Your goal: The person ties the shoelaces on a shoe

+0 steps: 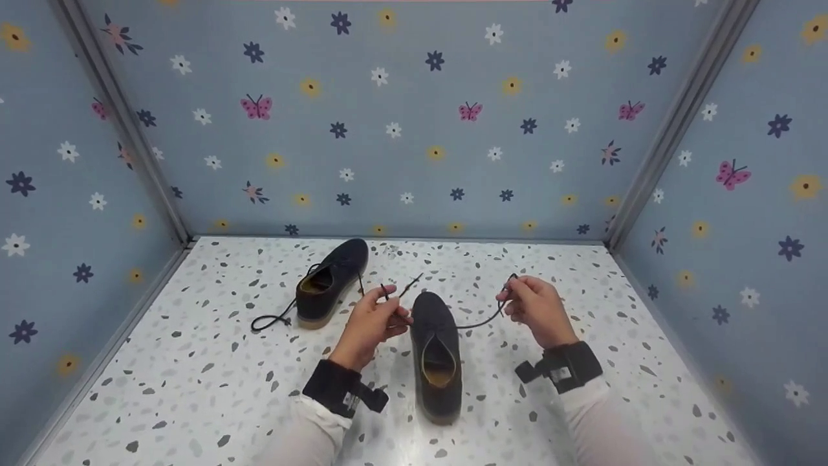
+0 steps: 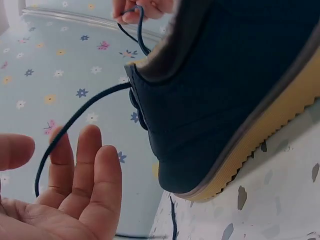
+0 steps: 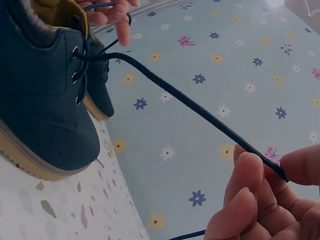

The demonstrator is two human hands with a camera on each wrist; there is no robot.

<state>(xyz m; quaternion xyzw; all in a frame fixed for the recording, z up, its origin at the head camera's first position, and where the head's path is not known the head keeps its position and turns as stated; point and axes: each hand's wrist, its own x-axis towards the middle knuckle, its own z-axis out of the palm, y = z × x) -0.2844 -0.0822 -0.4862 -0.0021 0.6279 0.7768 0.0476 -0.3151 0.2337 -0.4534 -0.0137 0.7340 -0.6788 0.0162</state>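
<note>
A dark blue lace-up shoe (image 1: pixel 441 400) with a tan sole stands on the floor between my hands, its toe pointing away from me. To its right, my right hand (image 1: pixel 542 312) pinches one shoelace (image 3: pixel 170 90) between thumb and fingers, drawing it out from the top eyelet. On the left side, my left hand (image 1: pixel 369 327) is held beside the toe, fingers loosely extended and the thumb apart from them. The other end of the lace (image 2: pixel 90 102) arcs from the shoe across these fingers, then passes out of sight behind the hand.
A matching shoe (image 1: pixel 349 260) stands farther back on the left, with its loose lace (image 1: pixel 268 321) looped on the speckled white floor (image 1: pixel 213 388). Flower-patterned panels (image 1: pixel 414 97) enclose the back and both sides. Each wrist wears a black strap with a camera (image 1: pixel 572 367).
</note>
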